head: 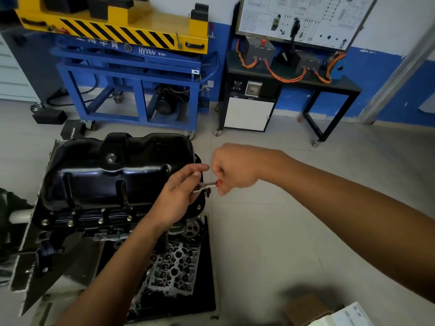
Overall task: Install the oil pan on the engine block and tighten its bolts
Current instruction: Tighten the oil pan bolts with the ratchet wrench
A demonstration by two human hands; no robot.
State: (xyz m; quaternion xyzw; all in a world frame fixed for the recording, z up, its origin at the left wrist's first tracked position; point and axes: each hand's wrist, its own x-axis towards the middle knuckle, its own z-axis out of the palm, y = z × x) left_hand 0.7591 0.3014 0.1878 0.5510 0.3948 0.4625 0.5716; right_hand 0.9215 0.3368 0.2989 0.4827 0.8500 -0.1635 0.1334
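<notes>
Nearest, at the lower right, one cardboard box (306, 307) and one printed booklet (350, 314) lie on the grey tiled floor (282, 231). To their left, one bare cylinder head (174, 267) rests on a black mat (204, 290).

Beyond it, two bare arms meet over one ratchet (207, 185). The left hand (179, 196) pinches its metal head between thumb and fingers. The right hand (233, 168) is clenched round the red handle.

The tool sits at the right end of the black oil pan (117, 170), which lies on the engine block (110, 229). Four bright bolts (100, 220) show along the pan's near flange, and one drain plug (111, 158) is on top.

Farther back stand two wheeled rigs: a blue lift cart (136, 85) with a yellow, black-striped deck, and a black training bench (294, 78) strung with orange cables. Behind them is a blue-and-white wall (388, 31).
</notes>
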